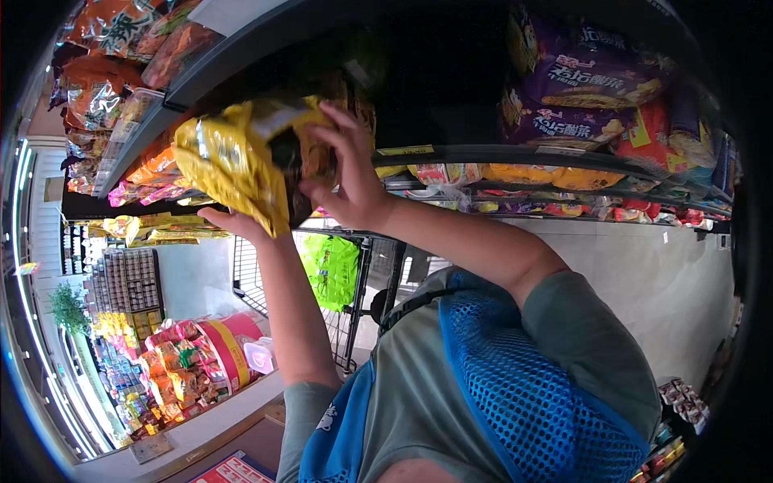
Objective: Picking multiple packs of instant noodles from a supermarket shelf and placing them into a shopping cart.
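Observation:
In front of the shelf, a glossy yellow plastic food package (pixel 232 163) is held up, crumpled and partly blurred. My left hand (pixel 238 224) supports it from below, with the thumb sticking out to the left and most fingers hidden behind the package. My right hand (pixel 353 175) grips its right side, where a dark and brownish section shows, fingers above and thumb below. Beyond my hands, the dark shelf bay (pixel 435 78) is poorly lit. Purple instant noodle packs (pixel 592 84) are stacked to its right.
A wire shopping cart (pixel 247 268) holding a bright green bag (pixel 329 271) stands below my hands. The shelf's edge (pixel 459 156) runs close to my right forearm. Orange packs (pixel 93 90) fill shelves at left. A round red display (pixel 232 350) bears several snack packs.

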Tool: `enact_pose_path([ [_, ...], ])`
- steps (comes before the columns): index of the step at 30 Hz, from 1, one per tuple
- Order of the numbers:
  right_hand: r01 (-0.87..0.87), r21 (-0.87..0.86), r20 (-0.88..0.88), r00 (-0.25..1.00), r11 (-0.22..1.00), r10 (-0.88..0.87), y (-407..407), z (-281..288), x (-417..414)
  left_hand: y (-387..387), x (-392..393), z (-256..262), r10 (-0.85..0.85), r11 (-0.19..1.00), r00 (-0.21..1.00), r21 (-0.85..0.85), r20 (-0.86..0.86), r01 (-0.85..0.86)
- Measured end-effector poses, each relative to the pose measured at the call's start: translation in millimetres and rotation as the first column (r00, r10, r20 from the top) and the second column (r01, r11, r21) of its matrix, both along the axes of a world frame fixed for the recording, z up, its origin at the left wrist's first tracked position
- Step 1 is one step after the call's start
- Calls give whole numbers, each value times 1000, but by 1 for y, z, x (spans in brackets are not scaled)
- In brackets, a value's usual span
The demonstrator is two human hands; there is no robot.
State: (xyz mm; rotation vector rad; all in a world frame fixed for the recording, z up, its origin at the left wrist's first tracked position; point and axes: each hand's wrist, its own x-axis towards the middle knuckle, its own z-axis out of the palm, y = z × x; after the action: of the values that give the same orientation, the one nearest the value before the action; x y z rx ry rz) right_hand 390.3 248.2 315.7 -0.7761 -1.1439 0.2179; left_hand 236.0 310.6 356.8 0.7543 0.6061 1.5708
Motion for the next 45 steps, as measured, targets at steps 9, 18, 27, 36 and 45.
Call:
enact_pose_path([
  [9, -262, 76, 168, 954, 962, 246, -44, -8, -7, -38, -36, -49, -258, 961, 963, 122, 76, 248],
  [18, -700, 16, 405, 657, 714, 635, -101, -15, -46, -129, -147, -115, 15, 982, 999, -189, 34, -8],
  [27, -147, -713, 606, 362, 685, 708, -62, -156, -57, -203, -262, -176, 317, 914, 945, -291, 76, -283],
  [36, -34, -698, 692, 228, 716, 685, -67, -175, -63, -226, -350, -256, 500, 846, 842, -322, 201, -426],
  [45, 185, -685, 724, 66, 705, 686, -65, -173, -92, -130, -419, -356, 392, 919, 779, -180, 489, -350],
])
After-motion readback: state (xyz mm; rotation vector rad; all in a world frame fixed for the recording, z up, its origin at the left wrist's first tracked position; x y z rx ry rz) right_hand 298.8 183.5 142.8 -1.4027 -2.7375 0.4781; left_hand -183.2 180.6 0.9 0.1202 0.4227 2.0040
